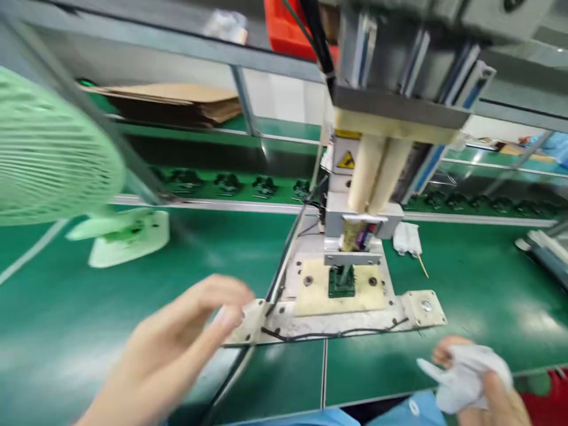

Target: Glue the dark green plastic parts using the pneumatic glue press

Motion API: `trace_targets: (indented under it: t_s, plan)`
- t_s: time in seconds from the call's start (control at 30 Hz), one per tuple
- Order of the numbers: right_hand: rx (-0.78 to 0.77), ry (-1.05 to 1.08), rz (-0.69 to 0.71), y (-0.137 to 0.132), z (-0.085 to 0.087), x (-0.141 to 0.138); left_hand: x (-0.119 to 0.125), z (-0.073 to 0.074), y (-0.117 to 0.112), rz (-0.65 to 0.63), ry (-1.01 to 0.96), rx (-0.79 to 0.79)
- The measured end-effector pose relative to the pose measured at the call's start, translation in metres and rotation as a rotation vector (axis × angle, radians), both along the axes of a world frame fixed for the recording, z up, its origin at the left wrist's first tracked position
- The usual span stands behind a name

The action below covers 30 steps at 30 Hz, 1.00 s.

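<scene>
My left hand point(177, 343) is over the left end of the press base point(284, 322), thumb and fingers stretched out and slightly apart, with nothing visible in it. Whether it touches the base is hidden. At the lower right, my right hand point(501, 396) is closed on a crumpled white cloth point(470, 376). Between the hands stands a bench press point(355, 225), and under its head a small dark green part point(341, 281) sits on a cream plate point(310, 299). A round button point(426, 306) is on the right end of the base.
A pale green fan point(48, 154) stands at left. Behind the bench point(213, 242), a conveyor point(199, 192) carries several dark parts. Flat cardboard point(168, 97) lies on a shelf. A white pad with a thin stick point(407, 238) lies right of the press. Black cables point(288, 248) run along the press.
</scene>
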State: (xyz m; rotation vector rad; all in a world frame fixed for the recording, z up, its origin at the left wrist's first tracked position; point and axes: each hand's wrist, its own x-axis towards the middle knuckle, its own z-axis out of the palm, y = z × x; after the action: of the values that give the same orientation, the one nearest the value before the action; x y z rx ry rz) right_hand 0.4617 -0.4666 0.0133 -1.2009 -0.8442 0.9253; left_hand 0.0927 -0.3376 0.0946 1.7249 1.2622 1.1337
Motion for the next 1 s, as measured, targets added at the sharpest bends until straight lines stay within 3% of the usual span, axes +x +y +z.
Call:
trace_targets:
  t_s: [0.1, 0.13, 0.23, 0.33, 0.43, 0.57, 0.67, 0.73, 0.8, 0.9, 1.0]
  plan:
    - [-0.037, -0.072, 0.442, -0.004, 0.028, -0.051, 0.030, -0.015, -0.044, -0.426, -0.062, -0.149]
    - [-0.014, -0.133, 0.549, -0.001, 0.034, -0.066, 0.044, -0.021, -0.053, -0.507, -0.096, -0.229]
    - [0.028, -0.238, 0.627, 0.001, 0.041, -0.093, 0.082, -0.038, -0.063, -0.642, -0.271, -0.472]
    - [0.000, -0.268, 0.625, -0.003, 0.035, -0.096, 0.096, -0.049, -0.061, -0.781, -0.422, -0.734]
    - [-0.050, -0.307, 0.647, -0.005, 0.028, -0.090, 0.094, -0.053, -0.062, -0.765, -0.450, -0.827]
    - [-0.179, -0.137, 0.653, -0.004, 0.027, -0.086, 0.092, -0.053, -0.067, -0.582, -0.488, -0.710]
    - [-0.362, 0.034, 0.819, -0.002, 0.035, -0.091, 0.093, -0.052, -0.070, -0.568, -0.456, -0.699]
    - [-0.538, 0.033, 0.933, 0.000, 0.043, -0.094, 0.095, -0.053, -0.071, -0.556, -0.430, -0.729]
    - [-0.640, -0.027, 0.963, 0.001, 0.051, -0.096, 0.096, -0.055, -0.070, -0.545, -0.427, -0.769]
    - [-0.493, -0.021, 0.898, 0.000, 0.052, -0.094, 0.097, -0.058, -0.067, -0.616, -0.470, -0.806]
    - [-0.286, -0.093, 0.706, -0.004, 0.044, -0.084, 0.094, -0.060, -0.061, -0.775, -0.575, -0.841]
